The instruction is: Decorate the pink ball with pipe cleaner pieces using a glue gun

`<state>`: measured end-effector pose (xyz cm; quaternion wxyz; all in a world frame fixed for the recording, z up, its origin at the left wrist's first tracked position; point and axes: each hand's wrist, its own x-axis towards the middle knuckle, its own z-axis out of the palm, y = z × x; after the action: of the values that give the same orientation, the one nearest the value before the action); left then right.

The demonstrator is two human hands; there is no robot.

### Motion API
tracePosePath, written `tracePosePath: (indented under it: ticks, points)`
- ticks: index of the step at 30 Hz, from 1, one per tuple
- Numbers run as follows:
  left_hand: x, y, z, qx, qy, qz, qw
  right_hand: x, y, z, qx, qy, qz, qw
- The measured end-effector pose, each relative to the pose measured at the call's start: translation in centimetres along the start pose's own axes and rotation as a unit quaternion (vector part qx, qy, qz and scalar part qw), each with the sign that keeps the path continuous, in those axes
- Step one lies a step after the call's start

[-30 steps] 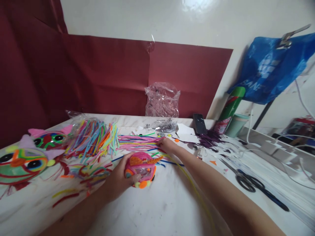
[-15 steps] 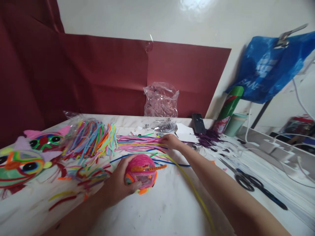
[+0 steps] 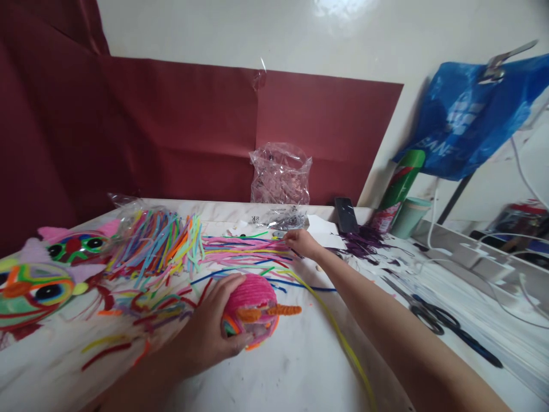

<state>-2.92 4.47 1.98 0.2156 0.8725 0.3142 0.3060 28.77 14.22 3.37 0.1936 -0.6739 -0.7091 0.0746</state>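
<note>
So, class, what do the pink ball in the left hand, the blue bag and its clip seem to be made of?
Pink ball: likely chenille stems, matt and fuzzy-looking, laid in ridged rows; core unclear. Blue bag: probably thin plastic, creased with glossy highlights. Clip: apparently metal, silvery and shiny.

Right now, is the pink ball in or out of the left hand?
In: the left hand is curled around the side of the pink ball.

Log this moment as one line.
left hand: holding pink fuzzy ball | right hand: at loose fuzzy strips, grip unclear | scissors: lying on table, right side
</note>
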Motion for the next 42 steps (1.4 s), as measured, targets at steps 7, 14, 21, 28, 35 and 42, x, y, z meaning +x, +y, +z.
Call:
tracePosePath:
  ticks: [7, 14, 21, 28, 35, 42]
  points:
    - [0.2, -0.4, 0.2, -0.080, 0.027, -0.046, 0.995, -0.6, -4.4, 2.9, -0.039, -0.050, -0.097, 0.993]
    - [0.6, -0.5, -0.1, -0.231, 0.015, -0.135, 0.963, -0.2, -6.2, 4.6, -0.105, -0.056, -0.085, 0.989]
    - [0.6, -0.5, 0.0, -0.260, 0.024, -0.133, 0.956, 0.1, -5.8, 4.8, -0.142, -0.064, -0.097, 0.983]
    - [0.8, 0.1, -0.5, -0.245, 0.036, -0.149, 0.958, -0.3, -6.3, 4.3, -0.146, -0.062, -0.118, 0.980]
    - [0.6, 0.2, -0.3, -0.213, 0.036, -0.140, 0.966, -0.3, -6.5, 4.8, -0.135, -0.058, -0.112, 0.983]
    - [0.2, 0.6, -0.1, -0.143, 0.033, -0.112, 0.983, 0.1, -6.6, 4.4, -0.114, 0.029, -0.126, 0.985]
